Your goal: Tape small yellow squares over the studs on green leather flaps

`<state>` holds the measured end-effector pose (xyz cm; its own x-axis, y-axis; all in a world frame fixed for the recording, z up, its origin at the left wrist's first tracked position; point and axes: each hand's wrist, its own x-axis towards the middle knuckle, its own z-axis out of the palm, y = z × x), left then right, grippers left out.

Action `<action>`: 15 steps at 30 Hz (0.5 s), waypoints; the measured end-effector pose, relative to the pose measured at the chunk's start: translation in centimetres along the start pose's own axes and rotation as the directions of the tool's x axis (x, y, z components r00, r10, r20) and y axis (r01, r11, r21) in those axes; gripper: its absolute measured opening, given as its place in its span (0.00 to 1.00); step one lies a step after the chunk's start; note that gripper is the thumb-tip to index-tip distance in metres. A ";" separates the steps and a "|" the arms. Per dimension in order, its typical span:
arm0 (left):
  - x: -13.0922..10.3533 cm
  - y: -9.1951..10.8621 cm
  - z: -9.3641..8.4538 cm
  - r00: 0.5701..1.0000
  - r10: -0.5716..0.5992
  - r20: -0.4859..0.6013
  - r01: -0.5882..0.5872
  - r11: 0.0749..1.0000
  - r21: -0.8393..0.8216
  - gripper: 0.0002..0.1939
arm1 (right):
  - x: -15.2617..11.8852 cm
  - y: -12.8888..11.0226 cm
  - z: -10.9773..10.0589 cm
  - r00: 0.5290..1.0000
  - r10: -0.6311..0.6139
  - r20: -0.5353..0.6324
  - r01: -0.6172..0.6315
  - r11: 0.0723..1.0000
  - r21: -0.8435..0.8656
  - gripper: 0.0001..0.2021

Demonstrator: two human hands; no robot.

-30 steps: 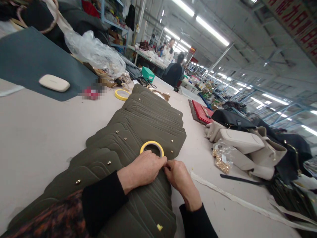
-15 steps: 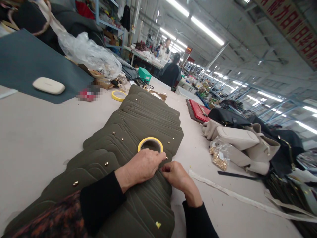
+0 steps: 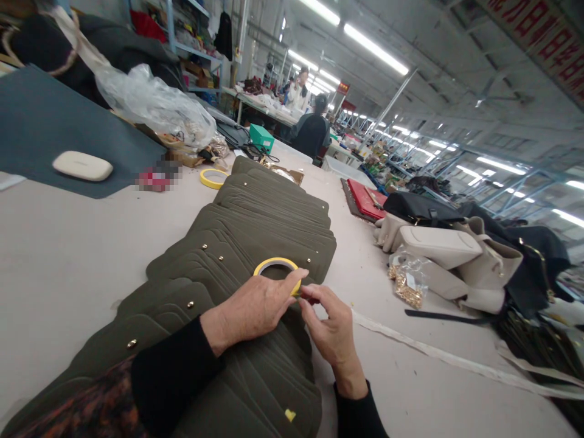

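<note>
My left hand (image 3: pixel 255 304) grips a roll of yellow tape (image 3: pixel 275 265) over a fanned stack of dark olive panels (image 3: pixel 246 228). Close against it, my right hand (image 3: pixel 331 328) is closed in a pinch at the roll's near right side. A small bit shows between the right fingertips, but what it is I cannot make out. Small gold metal fittings (image 3: pixel 190 305) dot the panels. One yellow scrap of tape (image 3: pixel 290 415) sticks to the near panel.
A second yellow tape roll (image 3: pixel 213 178) lies beyond the stack. Left, a white case (image 3: pixel 83 166) rests on a dark sheet. Right are beige bags (image 3: pixel 440 248), a bag of gold hardware (image 3: pixel 407 286), a black strap (image 3: pixel 444 320) and a long pale strip (image 3: pixel 424 347). People (image 3: pixel 312 128) are far behind.
My right hand has risen to meet the left at the tape roll. The left thumb has lifted and the roll has tilted slightly. The whole view has shifted a little.
</note>
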<state>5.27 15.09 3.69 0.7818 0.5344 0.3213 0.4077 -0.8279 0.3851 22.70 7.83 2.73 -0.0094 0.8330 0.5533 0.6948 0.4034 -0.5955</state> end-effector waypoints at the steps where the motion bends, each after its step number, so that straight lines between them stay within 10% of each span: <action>1: 0.0 0.0 0.1 1.000 0.008 0.001 -0.008 1.000 0.001 0.26 | 0.1 0.0 0.2 1.000 -0.028 0.007 0.028 0.999 -0.018 0.10; 15: 0.4 0.5 0.3 0.999 -0.018 -0.029 0.017 1.000 -0.024 0.06 | 0.0 -1.0 1.2 0.967 -0.176 -0.183 0.109 0.938 -0.328 0.07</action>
<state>5.92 14.84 3.74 0.7602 0.5540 0.3394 0.4098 -0.8143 0.4112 21.18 7.93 2.62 -0.0001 0.6652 0.7466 0.8866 0.3454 -0.3076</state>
